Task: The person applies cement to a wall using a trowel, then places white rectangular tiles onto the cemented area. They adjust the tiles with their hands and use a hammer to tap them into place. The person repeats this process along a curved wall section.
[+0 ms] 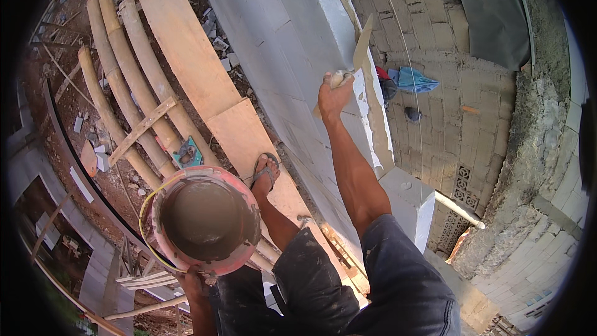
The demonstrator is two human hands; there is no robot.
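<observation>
My right hand [334,94] is closed around the handle of a trowel [363,43]. Its flat blade points away from me, over the top edge of a pale block wall [298,37]. A grey-brown strip of mortar [377,121] runs along that top edge, beside the hand. At the lower left, my left hand [194,283] grips the near side of a reddish bucket [250,211]; part of this hand is hidden by the bucket. Wet grey mortar [202,214] with a smooth surface lies inside the bucket, and its rim is smeared.
My sandalled foot [265,174] stands on narrow plywood planks [186,37] along the wall. Bamboo poles [149,68] with a wooden crosspiece [143,130] lie to the left, above rubble. Right of the wall, a thin string [404,50] stretches lengthwise and a blue cloth [415,79] lies lower down.
</observation>
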